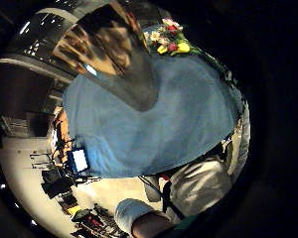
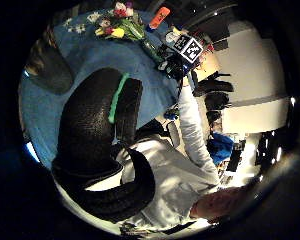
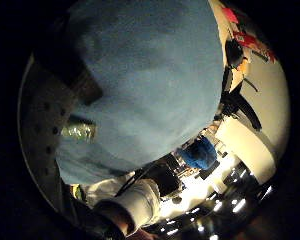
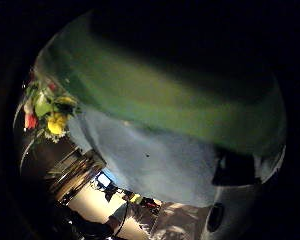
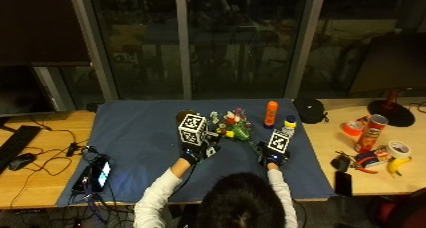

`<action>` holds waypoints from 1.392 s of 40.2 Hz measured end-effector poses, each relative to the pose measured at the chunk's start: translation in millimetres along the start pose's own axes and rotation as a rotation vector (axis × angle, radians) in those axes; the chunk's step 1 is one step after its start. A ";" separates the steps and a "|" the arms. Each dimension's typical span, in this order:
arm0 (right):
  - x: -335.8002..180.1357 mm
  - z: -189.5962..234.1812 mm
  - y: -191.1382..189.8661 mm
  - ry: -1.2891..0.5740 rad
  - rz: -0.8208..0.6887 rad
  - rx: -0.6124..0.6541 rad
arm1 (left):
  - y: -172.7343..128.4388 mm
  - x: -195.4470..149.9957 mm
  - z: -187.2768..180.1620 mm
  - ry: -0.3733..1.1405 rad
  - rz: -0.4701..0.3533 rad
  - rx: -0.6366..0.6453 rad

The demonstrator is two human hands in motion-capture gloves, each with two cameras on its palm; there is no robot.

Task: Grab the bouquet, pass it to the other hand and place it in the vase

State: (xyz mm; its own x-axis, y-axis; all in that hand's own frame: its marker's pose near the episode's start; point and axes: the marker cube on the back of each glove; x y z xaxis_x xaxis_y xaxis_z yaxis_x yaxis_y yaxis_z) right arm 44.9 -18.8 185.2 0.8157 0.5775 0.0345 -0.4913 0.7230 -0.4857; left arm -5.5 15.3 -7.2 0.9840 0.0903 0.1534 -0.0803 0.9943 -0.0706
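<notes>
We see the bouquet (image 5: 233, 124) lying on the blue cloth (image 5: 140, 133) between both hands; marker cubes hide the fingers, so we cannot tell their grip.

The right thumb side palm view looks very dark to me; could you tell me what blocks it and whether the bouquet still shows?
Right thumb side palm view: a blurred green band, too close to identify, fills the dark upper half; the bouquet shows at the edge. Outside view: evenly lit, bouquet clear.

Blue cloth (image 5: 140, 133) bare left of left hand (image 5: 194, 150) – open passage there. Between hands: bouquet (image 5: 233, 125) lying on cloth. Beyond right hand (image 5: 273, 155) – orange bottle (image 5: 271, 113), small bottle (image 5: 289, 123) upright, obstructing far-right reach.
</notes>
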 end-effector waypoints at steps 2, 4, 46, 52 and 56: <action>-8.8 5.7 4.5 -0.044 -0.175 -0.093 | 2.6 1.4 -1.5 0.001 0.008 0.004; -11.7 7.6 7.9 -0.071 -0.239 -0.141 | 5.1 2.4 -2.9 -0.001 0.012 0.007; -72.7 -90.1 82.7 -1.343 -0.974 0.370 | -79.0 73.7 -52.5 0.867 0.194 -0.033; -81.5 -90.9 89.6 -1.318 -1.033 0.498 | -85.2 87.3 -66.5 1.043 0.198 -0.084; -88.3 -93.6 83.9 -1.205 -1.164 0.704 | -90.4 94.4 -69.1 1.140 0.181 -0.107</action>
State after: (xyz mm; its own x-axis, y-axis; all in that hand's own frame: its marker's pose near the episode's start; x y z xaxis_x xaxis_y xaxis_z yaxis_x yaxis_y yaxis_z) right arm -39.7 -44.7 59.7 0.3132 -0.5861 0.7472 -0.1793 0.7362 0.6526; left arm 105.6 -69.9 -54.4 0.5365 0.0726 -0.8408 -0.2741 0.9573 -0.0923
